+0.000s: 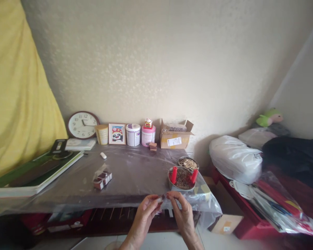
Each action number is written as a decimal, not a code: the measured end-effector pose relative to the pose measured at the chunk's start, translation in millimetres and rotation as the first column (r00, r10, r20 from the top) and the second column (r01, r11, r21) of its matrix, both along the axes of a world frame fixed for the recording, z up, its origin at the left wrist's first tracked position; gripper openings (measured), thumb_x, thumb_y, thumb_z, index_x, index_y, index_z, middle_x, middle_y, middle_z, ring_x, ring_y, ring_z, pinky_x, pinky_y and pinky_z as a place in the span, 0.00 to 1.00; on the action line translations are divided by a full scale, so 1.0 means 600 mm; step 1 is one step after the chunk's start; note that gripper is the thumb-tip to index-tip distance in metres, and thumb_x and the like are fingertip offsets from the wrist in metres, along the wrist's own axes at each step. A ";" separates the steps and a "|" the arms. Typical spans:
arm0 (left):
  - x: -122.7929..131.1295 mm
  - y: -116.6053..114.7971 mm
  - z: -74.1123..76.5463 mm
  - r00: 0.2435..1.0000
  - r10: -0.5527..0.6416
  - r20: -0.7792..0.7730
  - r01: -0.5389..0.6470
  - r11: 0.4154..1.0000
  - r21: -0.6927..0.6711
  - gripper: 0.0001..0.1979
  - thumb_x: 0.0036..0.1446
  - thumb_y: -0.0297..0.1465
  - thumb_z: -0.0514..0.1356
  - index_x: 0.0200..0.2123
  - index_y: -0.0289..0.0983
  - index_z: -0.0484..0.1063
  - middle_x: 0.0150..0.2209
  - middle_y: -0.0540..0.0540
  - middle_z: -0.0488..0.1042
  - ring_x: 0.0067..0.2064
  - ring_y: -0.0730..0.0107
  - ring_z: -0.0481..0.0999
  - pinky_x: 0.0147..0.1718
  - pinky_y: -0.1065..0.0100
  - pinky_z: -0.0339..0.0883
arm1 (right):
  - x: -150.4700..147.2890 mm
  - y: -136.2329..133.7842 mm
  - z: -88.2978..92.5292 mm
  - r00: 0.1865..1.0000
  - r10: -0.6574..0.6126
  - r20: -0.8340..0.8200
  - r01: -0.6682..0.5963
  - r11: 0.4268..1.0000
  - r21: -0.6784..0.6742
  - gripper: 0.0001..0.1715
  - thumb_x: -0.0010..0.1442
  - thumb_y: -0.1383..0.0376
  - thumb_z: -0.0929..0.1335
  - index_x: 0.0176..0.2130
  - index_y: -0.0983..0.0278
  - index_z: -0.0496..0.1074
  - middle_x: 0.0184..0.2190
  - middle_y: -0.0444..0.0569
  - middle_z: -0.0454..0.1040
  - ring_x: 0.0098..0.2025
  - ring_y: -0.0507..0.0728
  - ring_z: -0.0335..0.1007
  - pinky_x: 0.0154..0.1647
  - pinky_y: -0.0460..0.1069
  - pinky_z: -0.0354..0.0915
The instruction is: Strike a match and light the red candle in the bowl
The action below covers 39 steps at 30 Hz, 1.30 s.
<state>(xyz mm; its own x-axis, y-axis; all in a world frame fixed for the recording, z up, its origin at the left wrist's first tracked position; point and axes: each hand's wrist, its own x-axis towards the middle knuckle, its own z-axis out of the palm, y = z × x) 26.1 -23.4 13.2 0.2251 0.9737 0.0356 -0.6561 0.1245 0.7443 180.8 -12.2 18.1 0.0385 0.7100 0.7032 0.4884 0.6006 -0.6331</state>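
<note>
In front of the table's near edge, my left hand (145,212) is closed on a small box (160,199) with brown and pale sides, which looks like a matchbox. My right hand (182,211) pinches its thumb and forefinger together just right of the box; what sits between these fingertips is too small to make out. Beyond my right hand stands a round tin (182,184) of dark, crumbly filling with two red candles (174,175) upright in it. Behind that is a round tin of matchsticks (188,163). A plastic-wrapped pack of similar small boxes (102,178) lies to the left.
Clear plastic covers the table (135,173). Along the wall stand a clock (83,125), a framed panda picture (117,134), two tubs and an opened cardboard box (176,137). A large green-covered board (36,173) lies left. White bags (234,158) sit on red furniture at right.
</note>
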 end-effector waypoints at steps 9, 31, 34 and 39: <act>0.007 -0.002 0.046 0.994 0.101 -0.035 -0.102 0.994 -0.039 0.12 0.48 0.36 0.65 0.35 0.35 0.75 0.35 0.43 0.77 0.41 0.63 0.73 0.46 0.63 0.61 | -0.009 -0.073 0.103 0.995 -0.095 -0.010 0.093 0.950 0.299 0.11 0.60 0.73 0.65 0.41 0.60 0.69 0.38 0.48 0.77 0.40 0.54 0.74 0.43 0.47 0.68; -0.088 -0.043 -0.046 0.985 0.174 -0.010 -0.168 0.933 -0.317 0.17 0.35 0.36 0.73 0.31 0.38 0.75 0.31 0.46 0.81 0.34 0.68 0.77 0.36 0.68 0.69 | 0.052 -0.027 0.086 0.869 -0.284 -0.405 0.286 0.957 -0.058 0.12 0.55 0.55 0.68 0.32 0.62 0.72 0.34 0.46 0.72 0.38 0.56 0.67 0.42 0.50 0.62; -0.093 -0.045 -0.055 0.986 0.160 0.043 -0.137 0.933 -0.334 0.18 0.35 0.35 0.72 0.32 0.39 0.74 0.34 0.45 0.81 0.32 0.69 0.77 0.35 0.67 0.69 | 0.056 -0.024 0.103 0.847 -0.281 -0.452 0.279 0.957 -0.072 0.13 0.54 0.55 0.69 0.32 0.62 0.72 0.33 0.45 0.72 0.37 0.56 0.67 0.42 0.50 0.62; -0.089 -0.051 -0.051 0.989 0.130 0.068 -0.101 0.940 -0.325 0.17 0.36 0.34 0.72 0.31 0.38 0.73 0.32 0.45 0.81 0.31 0.68 0.78 0.35 0.67 0.69 | 0.059 -0.012 0.117 0.796 -0.233 -0.559 0.219 0.971 -0.093 0.14 0.52 0.55 0.70 0.32 0.63 0.72 0.32 0.45 0.72 0.37 0.56 0.68 0.42 0.50 0.63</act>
<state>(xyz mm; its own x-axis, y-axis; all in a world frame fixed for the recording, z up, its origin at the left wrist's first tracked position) -27.0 -53.8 -17.4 0.1206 0.9561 -0.2671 -0.7406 0.2659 0.6171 216.4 -19.6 88.6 0.5833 0.6463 0.4920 0.1628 0.5004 -0.8504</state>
